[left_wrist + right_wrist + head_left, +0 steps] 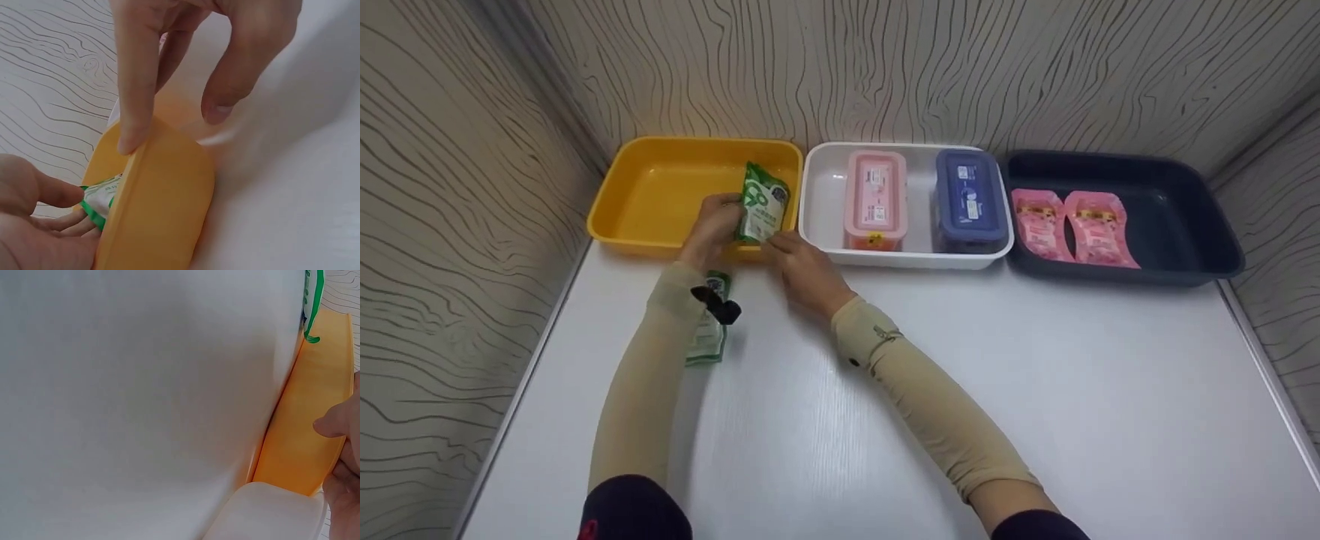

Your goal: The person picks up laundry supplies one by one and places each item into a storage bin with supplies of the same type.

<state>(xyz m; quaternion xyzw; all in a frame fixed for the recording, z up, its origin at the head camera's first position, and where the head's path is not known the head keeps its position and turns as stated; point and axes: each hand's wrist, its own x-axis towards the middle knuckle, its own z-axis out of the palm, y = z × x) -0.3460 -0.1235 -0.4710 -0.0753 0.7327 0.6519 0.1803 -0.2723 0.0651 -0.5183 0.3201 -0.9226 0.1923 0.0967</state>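
My left hand (715, 227) is at the right end of the yellow tray (660, 191), holding a green and white packet (763, 206) by its left edge. In the left wrist view, the thumb and fingers of the left hand (39, 219) are on either side of the packet (101, 199), partly hidden by the tray wall. My right hand (810, 274) is at the tray's near rim, beside the packet's lower end. One finger of it touches the rim, the thumb standing apart. A second green and white packet (706, 341) lies on the table, partly under my left forearm.
Right of the yellow tray is a white tray (919, 260) with a pink-lidded box (876, 196) and a blue-lidded box (971, 196). Further right, a dark blue tray (1177, 217) holds two pink packets (1099, 229). Patterned panels (885, 67) stand behind the trays.
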